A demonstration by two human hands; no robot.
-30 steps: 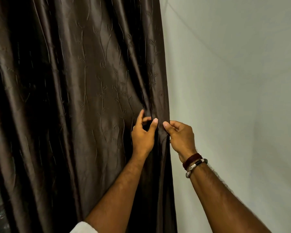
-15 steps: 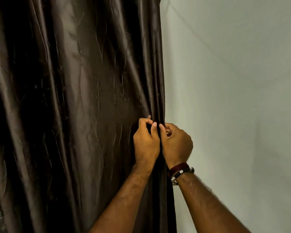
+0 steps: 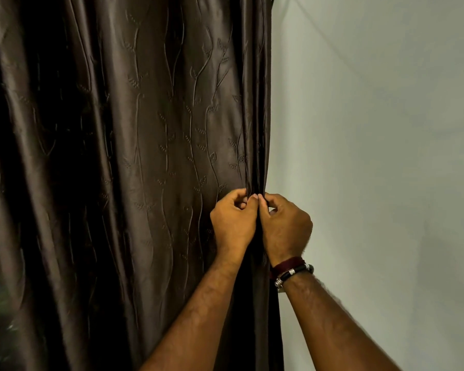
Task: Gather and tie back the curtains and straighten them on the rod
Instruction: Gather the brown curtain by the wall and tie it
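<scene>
Both the left hand and right hand pinch the dark brown embossed satin curtain at its edge, apparently gathering folds; next likely bunching further fabric

One dark brown curtain fills the left and centre of the frame. Two hands show at lower centre: the left hand and the right hand, side by side. Two bracelets circle the right wrist, one maroon, one black with silver beads. One pale wall takes the right side of the frame.
</scene>
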